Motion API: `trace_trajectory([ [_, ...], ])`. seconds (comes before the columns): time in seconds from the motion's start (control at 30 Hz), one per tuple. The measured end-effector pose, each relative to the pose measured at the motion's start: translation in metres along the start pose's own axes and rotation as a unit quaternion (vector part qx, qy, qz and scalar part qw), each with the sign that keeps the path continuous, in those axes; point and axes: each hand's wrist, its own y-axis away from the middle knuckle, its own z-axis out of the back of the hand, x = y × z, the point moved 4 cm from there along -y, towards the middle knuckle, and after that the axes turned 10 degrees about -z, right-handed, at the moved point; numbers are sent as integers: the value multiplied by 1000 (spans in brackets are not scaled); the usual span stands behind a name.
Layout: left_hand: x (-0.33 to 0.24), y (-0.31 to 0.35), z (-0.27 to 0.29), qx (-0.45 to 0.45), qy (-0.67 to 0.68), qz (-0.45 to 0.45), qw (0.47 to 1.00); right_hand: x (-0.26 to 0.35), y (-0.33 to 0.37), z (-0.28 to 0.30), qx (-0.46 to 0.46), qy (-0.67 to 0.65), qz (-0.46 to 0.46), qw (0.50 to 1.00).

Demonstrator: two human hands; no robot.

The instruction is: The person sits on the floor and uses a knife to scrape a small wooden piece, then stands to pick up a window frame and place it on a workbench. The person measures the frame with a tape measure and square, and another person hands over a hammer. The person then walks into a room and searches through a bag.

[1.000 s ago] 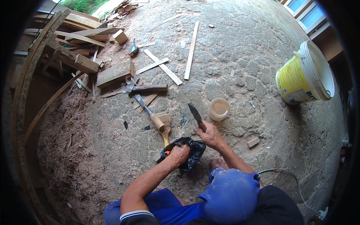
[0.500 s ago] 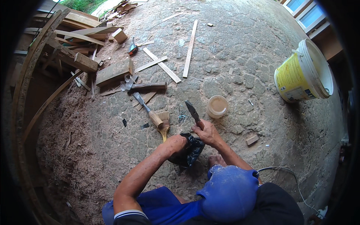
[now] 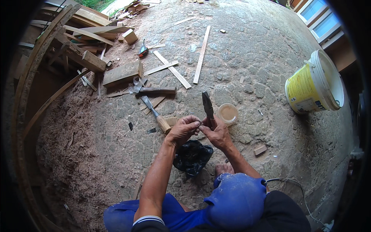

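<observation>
My right hand (image 3: 215,133) grips dark pliers (image 3: 208,105) by the handles, jaws pointing up and away. My left hand (image 3: 184,128) is raised beside it, fingertips pinched together against the right hand's fingers; what they pinch is too small to tell. A crumpled black plastic bag (image 3: 192,156) lies on the ground just below both hands. A wooden-handled chisel (image 3: 156,115) lies left of my left hand. A small clear plastic cup (image 3: 227,113) stands right of the pliers.
A yellow bucket (image 3: 311,87) with white rim stands at right. Wooden slats (image 3: 201,54), a hammer (image 3: 152,91) and offcuts lie ahead; a stack of curved timber (image 3: 58,58) fills the left. Sawdust (image 3: 65,154) covers the ground at left. My blue-clad knees (image 3: 235,201) are below.
My left hand has lifted off the black bag and come up to meet the right hand's fingers. The pliers stay upright in the right hand.
</observation>
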Motion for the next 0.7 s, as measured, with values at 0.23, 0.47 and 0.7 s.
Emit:
trace_trajectory([
  [0.23, 18, -1, 7, -38, 81, -49, 995, -2, -9, 3, -35, 38, -63, 997],
  [0.47, 41, -5, 13, -48, 206, -87, 973, -9, -11, -1, -48, 111, -15, 993],
  [0.7, 45, -3, 13, -65, 192, -105, 974, -11, -11, -6, -11, 36, -67, 997],
])
